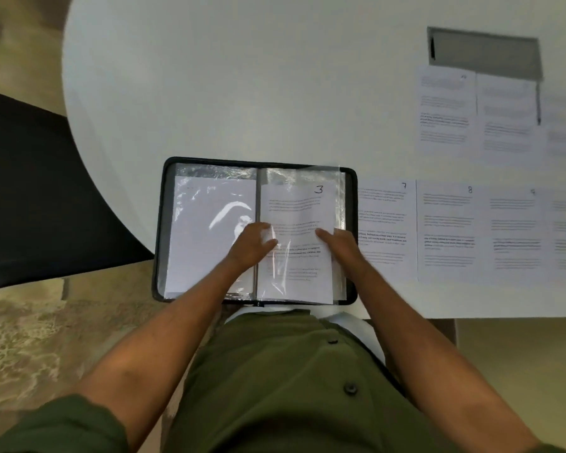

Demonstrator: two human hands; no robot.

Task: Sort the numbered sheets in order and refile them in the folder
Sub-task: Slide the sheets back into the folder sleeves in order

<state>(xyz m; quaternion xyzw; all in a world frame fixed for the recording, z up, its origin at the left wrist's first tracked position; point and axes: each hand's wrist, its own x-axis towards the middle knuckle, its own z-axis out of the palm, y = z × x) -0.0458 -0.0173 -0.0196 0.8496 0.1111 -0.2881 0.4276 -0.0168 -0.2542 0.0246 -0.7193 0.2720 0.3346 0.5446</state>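
A black folder [164, 223] with clear plastic sleeves lies open at the table's near edge. Its left sleeve holds a sheet showing its blank back [203, 243]. In the right sleeve sits the sheet numbered 3 [294, 204]. My left hand [254, 241] rests near the spine with fingers on the right sleeve's plastic. My right hand [339, 238] touches the sleeve's right edge with fingers stretched flat. Right of the folder lie the sheet numbered 7 [386, 230] and the sheet numbered 8 [448, 230], side by side.
More printed sheets [517, 230] continue to the right, and another row of sheets [445, 109] lies farther back on the white table [242, 76]. A grey cable hatch [484, 50] is behind them. A black chair [46, 191] stands at the left.
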